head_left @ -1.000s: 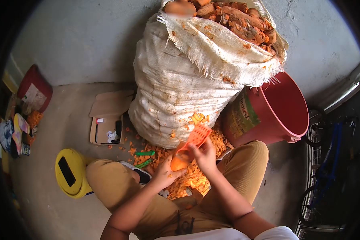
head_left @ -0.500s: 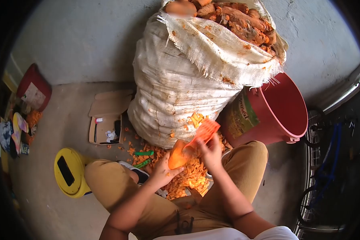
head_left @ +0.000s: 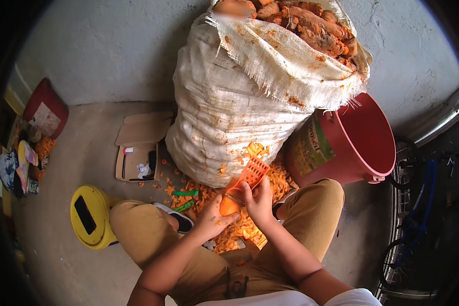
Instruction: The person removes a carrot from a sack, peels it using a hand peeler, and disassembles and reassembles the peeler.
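An orange root piece (head_left: 229, 205) rests in the grip of my left hand (head_left: 211, 219), fingers wrapped round its lower side. My right hand (head_left: 260, 203) holds an orange-red peeler (head_left: 253, 173) with a perforated handle, its head end against the root. Under both hands lies a heap of orange peelings (head_left: 245, 229) on the floor between my legs. Two green tools (head_left: 185, 193) lie at the heap's left edge. Behind the hands stands a big white woven sack (head_left: 229, 107) filled with unpeeled roots (head_left: 316, 28).
A red bucket (head_left: 367, 137) tilts beside the sack on the right. To the left are an open cardboard box (head_left: 122, 166) and a yellow container (head_left: 104, 224) with a black phone (head_left: 85, 215) on it. A bicycle (head_left: 418, 219) stands at far right.
The peeler went up and right along the root, tilting, then came back down against it. The root has turned and dropped slightly in my left hand. The view has shifted a little.
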A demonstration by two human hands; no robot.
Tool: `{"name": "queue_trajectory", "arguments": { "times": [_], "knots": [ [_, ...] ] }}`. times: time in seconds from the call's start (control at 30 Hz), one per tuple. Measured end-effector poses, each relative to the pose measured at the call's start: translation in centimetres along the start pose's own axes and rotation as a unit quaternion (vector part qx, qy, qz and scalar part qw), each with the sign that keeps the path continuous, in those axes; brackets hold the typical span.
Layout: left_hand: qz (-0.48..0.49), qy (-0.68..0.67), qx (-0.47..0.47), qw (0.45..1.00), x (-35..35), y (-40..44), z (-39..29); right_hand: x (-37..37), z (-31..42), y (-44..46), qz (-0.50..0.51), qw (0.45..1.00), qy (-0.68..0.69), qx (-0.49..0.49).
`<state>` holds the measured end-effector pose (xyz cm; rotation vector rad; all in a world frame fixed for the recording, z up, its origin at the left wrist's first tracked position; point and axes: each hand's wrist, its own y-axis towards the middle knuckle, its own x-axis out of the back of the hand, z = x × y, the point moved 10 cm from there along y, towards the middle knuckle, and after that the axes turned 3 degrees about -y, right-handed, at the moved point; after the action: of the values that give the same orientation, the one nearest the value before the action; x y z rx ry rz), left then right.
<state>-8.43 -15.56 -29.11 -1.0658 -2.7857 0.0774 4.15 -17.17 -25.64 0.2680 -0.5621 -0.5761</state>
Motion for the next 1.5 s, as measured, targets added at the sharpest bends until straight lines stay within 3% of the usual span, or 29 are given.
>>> {"name": "queue_trajectory", "arguments": {
  "times": [0.27, 0.37, 0.4, 0.5, 0.63, 0.77, 0.9, 1.07, 1.1, 1.2, 1.3, 1.4, 1.5],
  "knots": [
    [-0.006, 0.005, -0.013, 1.0, -0.2, 0.0, 0.1, 0.4, 0.9, -0.3, -0.025, 0.999, -0.029, -0.002],
    [0.001, -0.011, -0.007, 1.0, -1.1, -0.4, 2.4, 1.9, -0.9, 0.8, -0.096, 0.995, 0.03, -0.021],
    [0.004, -0.014, -0.004, 1.0, -1.3, -0.4, 1.8, 1.8, -3.3, 0.6, -0.073, 0.992, 0.014, -0.103],
    [0.008, 0.028, 0.051, 0.998, -1.0, -0.4, 0.2, 2.0, -5.8, 0.8, -0.097, 0.979, 0.119, -0.137],
    [-0.01, 0.053, 0.022, 0.998, -0.5, -0.1, -0.2, 2.2, -5.6, 1.5, -0.117, 0.962, 0.204, -0.141],
    [0.006, 0.043, 0.018, 0.999, -0.5, 0.1, -0.8, 2.6, -6.2, 1.0, -0.119, 0.956, 0.168, -0.21],
    [0.011, -0.04, 0.004, 0.999, -0.5, -0.4, 0.9, 8.0, -9.3, 2.7, -0.25, 0.917, 0.208, -0.229],
    [-0.016, 0.052, 0.022, 0.998, 0.3, -0.4, 1.1, 3.7, -4.0, 1.9, -0.097, 0.949, 0.233, -0.187],
    [-0.017, 0.073, 0.021, 0.997, 0.4, -0.3, 0.8, 3.3, -2.0, 1.4, -0.119, 0.969, 0.18, -0.118],
    [-0.019, 0.138, 0.009, 0.99, 0.5, -0.6, 0.2, 1.1, 0.2, -0.2, -0.037, 0.998, 0.012, -0.047],
    [-0.029, 0.086, 0.029, 0.995, 0.5, -0.4, 0.3, 1.1, 1.2, -0.7, -0.056, 0.997, -0.047, 0.004],
    [0.006, 0.009, 0.105, 0.994, -0.5, -0.4, 2.7, 1.1, 0.9, -1.0, -0.066, 0.991, -0.116, 0.034],
    [0.019, -0.056, 0.086, 0.995, -0.8, -0.5, 2.2, 1.1, 0.7, -0.8, -0.057, 0.984, -0.167, 0.037]
  ]
}}
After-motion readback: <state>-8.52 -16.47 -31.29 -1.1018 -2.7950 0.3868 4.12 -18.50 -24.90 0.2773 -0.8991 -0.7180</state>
